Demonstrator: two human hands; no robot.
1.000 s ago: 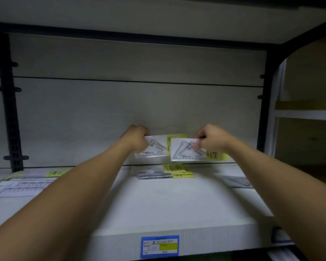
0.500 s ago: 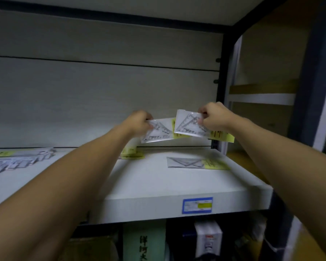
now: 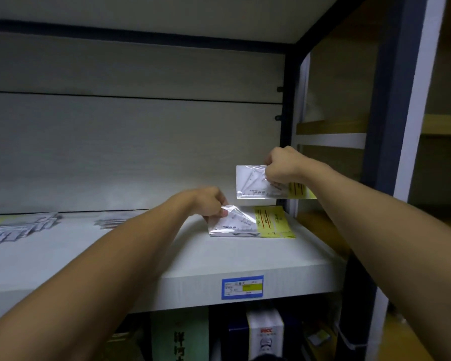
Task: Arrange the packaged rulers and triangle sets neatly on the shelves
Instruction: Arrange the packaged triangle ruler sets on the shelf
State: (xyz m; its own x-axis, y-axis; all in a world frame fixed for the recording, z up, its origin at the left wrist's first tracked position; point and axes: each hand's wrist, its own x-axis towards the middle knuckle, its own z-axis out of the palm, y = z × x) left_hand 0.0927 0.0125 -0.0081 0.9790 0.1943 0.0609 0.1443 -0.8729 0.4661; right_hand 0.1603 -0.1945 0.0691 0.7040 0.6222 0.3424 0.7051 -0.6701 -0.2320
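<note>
My left hand [image 3: 211,205] pinches the corner of a clear packaged triangle set [image 3: 242,223] with a yellow label, lying on a small stack at the right end of the white shelf [image 3: 219,259]. My right hand [image 3: 283,166] grips a second packaged triangle set [image 3: 253,185] and holds it in the air above that stack, near the back panel. More packaged rulers [image 3: 18,226] lie at the shelf's far left, and another blurred pile [image 3: 112,221] lies mid-shelf.
A dark upright post [image 3: 289,131] bounds the shelf on the right, with a neighbouring shelf unit beyond it. A blue and yellow price label [image 3: 242,287] is on the shelf's front edge. Boxes [image 3: 264,334] stand on the level below.
My left hand has lowered its package onto the stack at the shelf's right end. My right hand still holds its package aloft. The view has shifted right.
</note>
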